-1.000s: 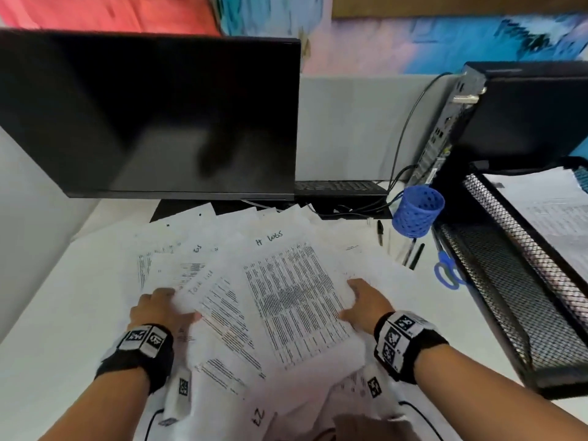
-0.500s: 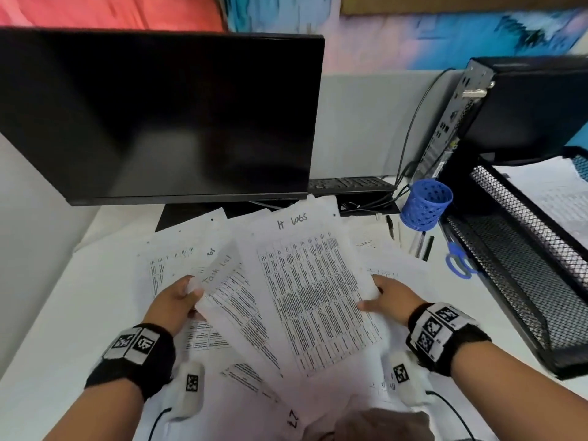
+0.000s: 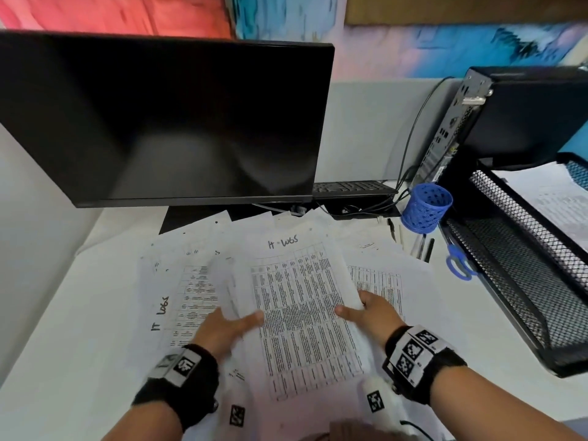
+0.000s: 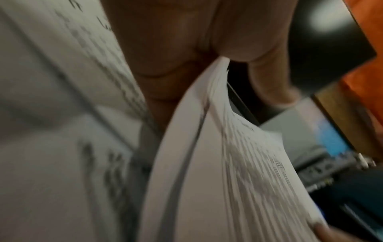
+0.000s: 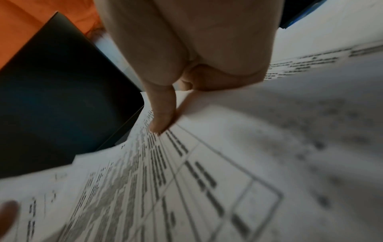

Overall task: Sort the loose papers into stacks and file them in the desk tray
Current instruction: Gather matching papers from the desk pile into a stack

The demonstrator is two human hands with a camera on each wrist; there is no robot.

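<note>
A sheaf of printed sheets [image 3: 302,307], the top one headed "IT LOGS", is lifted off the desk between both hands. My left hand [image 3: 229,326] grips its left edge, thumb on top; in the left wrist view the bent paper edge [image 4: 207,114] runs between thumb and fingers. My right hand [image 3: 366,313] pinches the right edge, and its thumb [image 5: 161,113] lies on the printed table. More loose papers [image 3: 181,281] lie spread on the white desk below. The black mesh desk tray [image 3: 525,281] stands at the right, with sheets [image 3: 560,198] on its upper tier.
A black monitor [image 3: 165,119] fills the back left, a keyboard [image 3: 350,187] behind it. A blue mesh pen cup [image 3: 426,206], pens [image 3: 423,245] and blue-handled scissors [image 3: 458,264] lie beside the tray. A computer case [image 3: 496,116] stands behind the tray.
Both hands went from lying on the spread papers to lifting a sheaf. The left hand has pushed its sheets in under the "IT LOGS" page, narrowing the fan.
</note>
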